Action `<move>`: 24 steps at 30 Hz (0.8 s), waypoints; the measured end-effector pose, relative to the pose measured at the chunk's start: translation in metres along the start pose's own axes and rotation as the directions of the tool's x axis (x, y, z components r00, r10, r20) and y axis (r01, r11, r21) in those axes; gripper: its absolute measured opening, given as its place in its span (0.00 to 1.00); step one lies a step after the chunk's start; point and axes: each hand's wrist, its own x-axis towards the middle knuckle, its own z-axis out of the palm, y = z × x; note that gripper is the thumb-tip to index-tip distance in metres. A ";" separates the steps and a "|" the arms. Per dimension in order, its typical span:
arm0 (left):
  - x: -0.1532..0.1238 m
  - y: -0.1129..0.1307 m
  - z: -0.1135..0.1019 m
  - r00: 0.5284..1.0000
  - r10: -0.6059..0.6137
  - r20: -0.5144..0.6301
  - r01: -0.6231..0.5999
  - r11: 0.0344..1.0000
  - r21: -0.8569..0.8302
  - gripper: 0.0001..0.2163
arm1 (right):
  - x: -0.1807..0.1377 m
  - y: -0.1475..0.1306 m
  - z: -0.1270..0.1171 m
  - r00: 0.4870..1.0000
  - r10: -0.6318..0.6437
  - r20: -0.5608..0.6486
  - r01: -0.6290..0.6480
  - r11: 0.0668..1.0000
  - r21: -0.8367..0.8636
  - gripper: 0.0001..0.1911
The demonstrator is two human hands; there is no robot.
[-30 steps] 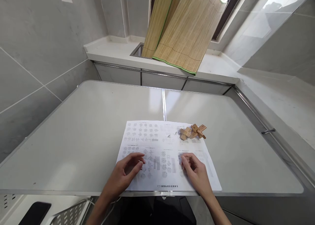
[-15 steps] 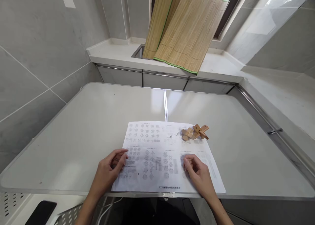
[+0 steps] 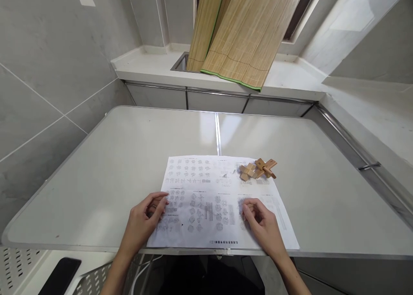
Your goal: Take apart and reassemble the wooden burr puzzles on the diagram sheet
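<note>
A printed paper sheet (image 3: 206, 237) covered with small puzzle diagrams lies by the table's near edge. My left hand (image 3: 146, 215) rests on its left side, loosely curved, with a gap between thumb and forefinger and nothing held. On the right part of the sheet lies my right hand (image 3: 263, 221), also empty, its fingers loosely bent and the thumb a little apart from them. Beyond that hand, at the sheet's far right corner, sit two interlocking wooden puzzles: a lighter one (image 3: 248, 172) and a darker one (image 3: 266, 168) with numbers on its pieces. Neither hand touches them.
The white folding table (image 3: 97, 170) has a seam down its middle. Behind it, a bamboo mat (image 3: 245, 36) hangs over a white ledge (image 3: 148, 73) beside a sink. A black phone (image 3: 61, 275) lies at lower left, near a white cable (image 3: 142, 271). Grey tiled walls surround the table.
The camera view has shifted slightly. Both hands stay on the sheet in nearly the same poses, and the wooden puzzles have not moved on it.
</note>
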 end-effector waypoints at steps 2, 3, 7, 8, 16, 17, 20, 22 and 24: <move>0.000 0.001 0.000 1.000 0.001 -0.003 -0.001 1.000 0.003 0.20 | 0.000 0.000 0.000 1.000 -0.003 -0.004 0.003 1.000 0.012 0.19; 0.000 0.002 0.000 1.000 0.002 -0.003 -0.002 1.000 0.003 0.20 | 0.000 0.000 0.000 1.000 -0.004 -0.006 0.004 1.000 0.017 0.19; 0.000 0.002 0.001 1.000 0.003 -0.005 -0.003 1.000 0.007 0.21 | 0.000 0.000 0.000 1.000 -0.012 -0.012 0.012 1.000 0.021 0.19; 0.001 0.002 0.001 1.000 0.002 -0.003 -0.002 1.000 0.007 0.21 | 0.000 0.000 0.000 1.000 -0.012 -0.012 0.012 1.000 0.021 0.19; 0.001 0.001 0.000 1.000 -0.005 0.004 0.005 1.000 0.010 0.22 | 0.001 -0.003 -0.001 1.000 0.022 -0.015 -0.021 0.999 0.049 0.20; 0.001 0.001 0.000 1.000 -0.005 0.004 0.005 1.000 0.012 0.22 | 0.001 -0.004 -0.001 1.000 0.021 -0.015 -0.021 0.999 0.049 0.21; 0.001 0.001 0.000 1.000 0.000 0.005 0.000 1.000 0.019 0.22 | 0.001 -0.005 -0.001 1.000 0.010 -0.004 -0.010 0.999 0.042 0.21; 0.002 0.001 0.000 1.000 0.001 0.000 -0.001 1.000 0.024 0.22 | 0.002 -0.005 -0.002 1.000 0.000 0.000 0.000 0.999 0.038 0.21; 0.002 0.000 0.000 1.000 0.006 -0.004 -0.006 1.000 0.028 0.22 | 0.002 -0.006 -0.002 1.000 -0.005 0.002 0.004 0.999 0.036 0.21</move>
